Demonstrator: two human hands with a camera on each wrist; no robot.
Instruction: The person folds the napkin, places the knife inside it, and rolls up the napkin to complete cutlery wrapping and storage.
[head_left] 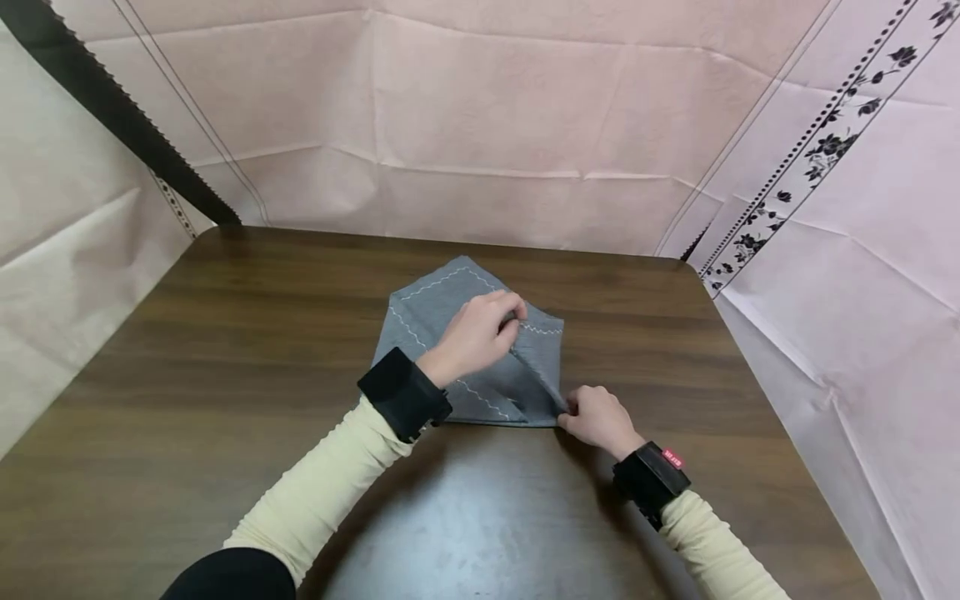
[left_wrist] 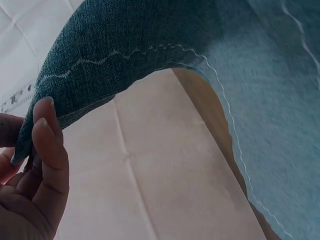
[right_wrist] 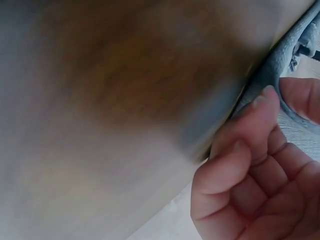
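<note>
A blue-grey cloth [head_left: 427, 304] with white wavy stitching near its edges lies partly folded on the wooden table. My left hand [head_left: 480, 329] pinches one edge of it, over the cloth's upper right part. The left wrist view shows that cloth [left_wrist: 125, 55] raised in an arch, its tip between the thumb and fingers of the left hand [left_wrist: 45, 170]. At the near right corner, my right hand [head_left: 600, 419] grips the cloth. In the right wrist view the thumb and curled fingers of the right hand [right_wrist: 255, 170] pinch the folded edge.
The brown wooden table [head_left: 225, 375] has rounded far corners. Behind and beside it hang creased pale pink sheets [head_left: 487, 108], with a dark band at the left and a floral strip [head_left: 817, 158] at the right. Black bands [head_left: 405, 394] sit on both wrists.
</note>
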